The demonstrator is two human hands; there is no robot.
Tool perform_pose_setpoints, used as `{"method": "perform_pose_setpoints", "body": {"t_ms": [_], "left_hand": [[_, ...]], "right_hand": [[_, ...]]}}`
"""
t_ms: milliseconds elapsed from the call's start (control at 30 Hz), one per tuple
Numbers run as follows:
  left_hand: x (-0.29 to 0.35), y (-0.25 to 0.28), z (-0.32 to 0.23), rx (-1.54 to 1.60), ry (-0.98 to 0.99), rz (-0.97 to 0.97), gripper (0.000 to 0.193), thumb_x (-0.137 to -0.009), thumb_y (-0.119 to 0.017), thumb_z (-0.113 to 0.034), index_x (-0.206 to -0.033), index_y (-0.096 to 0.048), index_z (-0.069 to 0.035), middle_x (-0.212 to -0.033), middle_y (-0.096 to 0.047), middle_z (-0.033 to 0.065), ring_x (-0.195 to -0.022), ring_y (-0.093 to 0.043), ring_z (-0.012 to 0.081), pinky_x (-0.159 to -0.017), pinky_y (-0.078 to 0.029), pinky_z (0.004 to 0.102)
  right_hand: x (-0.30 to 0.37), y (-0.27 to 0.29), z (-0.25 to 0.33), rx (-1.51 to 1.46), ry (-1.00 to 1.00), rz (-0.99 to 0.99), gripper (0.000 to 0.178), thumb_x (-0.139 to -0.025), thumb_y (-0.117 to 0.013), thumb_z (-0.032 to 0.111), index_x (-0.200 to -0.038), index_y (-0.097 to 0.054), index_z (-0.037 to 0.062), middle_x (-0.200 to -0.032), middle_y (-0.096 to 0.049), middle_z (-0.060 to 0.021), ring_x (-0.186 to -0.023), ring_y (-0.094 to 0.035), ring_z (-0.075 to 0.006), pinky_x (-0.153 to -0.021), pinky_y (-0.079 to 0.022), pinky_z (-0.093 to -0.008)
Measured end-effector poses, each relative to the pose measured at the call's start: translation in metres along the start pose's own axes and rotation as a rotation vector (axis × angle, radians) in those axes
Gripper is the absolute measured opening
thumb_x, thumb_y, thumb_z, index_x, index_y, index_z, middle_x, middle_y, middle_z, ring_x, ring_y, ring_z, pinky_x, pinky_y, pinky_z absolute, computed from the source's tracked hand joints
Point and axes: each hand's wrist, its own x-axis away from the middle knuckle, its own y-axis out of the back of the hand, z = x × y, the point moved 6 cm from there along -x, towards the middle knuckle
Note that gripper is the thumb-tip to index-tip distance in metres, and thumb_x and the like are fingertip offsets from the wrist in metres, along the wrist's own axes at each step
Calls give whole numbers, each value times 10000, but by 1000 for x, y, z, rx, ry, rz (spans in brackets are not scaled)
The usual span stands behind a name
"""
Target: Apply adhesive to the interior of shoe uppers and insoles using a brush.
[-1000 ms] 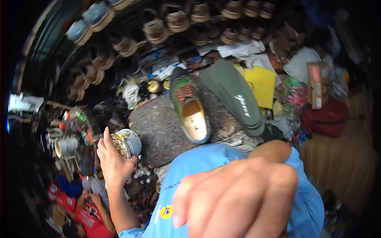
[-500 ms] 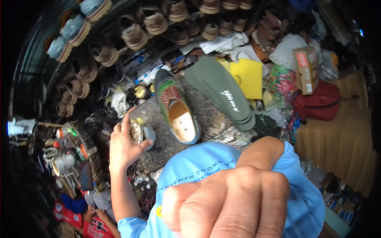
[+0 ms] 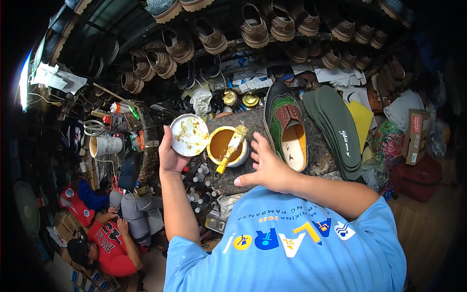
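Gripping a round white lid (image 3: 189,135) with yellowish smears on its face, the left hand (image 3: 172,155) has its thumb and fingers clamped on the lower-left edge. From my remote post I get the right hand (image 3: 272,168) with fingers spread, thumb well apart from them, palm side turned toward the tub.

Between the two hands: a white round tub (image 3: 243,160) filled with amber, glue-like stuff. It's just right of the lid and just left of the right fingertips; I can't tell if those touch it. Across its mouth lies a yellow-handled brush (image 3: 230,154), crusty bristles past the far rim, handle end over the near rim toward me.

Just beyond the right hand I have a low black, green and reddish-brown shoe (image 3: 288,127), toe pointing away, pale insole showing. Tub and shoe rest on a rough grey slab (image 3: 243,118). Farther right of that hand, flat grey-green sole-shaped sheets (image 3: 335,136) lie fanned in a stack. Small capped bottles (image 3: 200,176) sit right of the left wrist. Well left of that hand, I log a person in a red shirt (image 3: 109,246).
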Motion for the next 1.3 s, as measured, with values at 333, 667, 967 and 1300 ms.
{"method": "perform_pose_setpoints", "body": {"t_ms": [333,667,967,1300], "left_hand": [[-20,13,28,459,1,160,918,-1028,-419,-701,-1534,-412,64,-1525,-459,371,-1431,-459,502,-1191,-391,605],[-28,22,46,342,36,-51,784,-1020,-484,-676,-1463,-543,-33,-1446,-617,187,-1318,-599,396,-1126,-462,578],[-30,8,52,292,-154,93,893,-918,-625,-710,-1527,-480,-74,-1467,-603,146,-1339,-578,384,-1170,-411,556],[-27,17,49,283,-155,12,733,-1064,-436,-623,-1495,-506,-34,-1445,-617,170,-1312,-595,383,-1146,-445,529]], "right_hand": [[-9,-21,-3,-90,-71,44,1523,-736,-946,131,-1583,316,37,-1716,81,-313,-1591,-120,-460,-1287,-174,-540],[50,47,78,0,259,-23,1100,-808,-887,101,-1636,-171,0,-1618,-362,-276,-1489,-411,-344,-1218,-353,-453],[41,400,38,629,-44,-806,659,-998,-705,445,-1415,-565,-46,-1336,-676,-121,-1218,-627,-270,-1071,-462,-347],[62,339,-58,-243,86,-652,349,-1086,-572,242,-1277,-676,-30,-1143,-743,-98,-949,-712,-158,-863,-570,-292]]}}
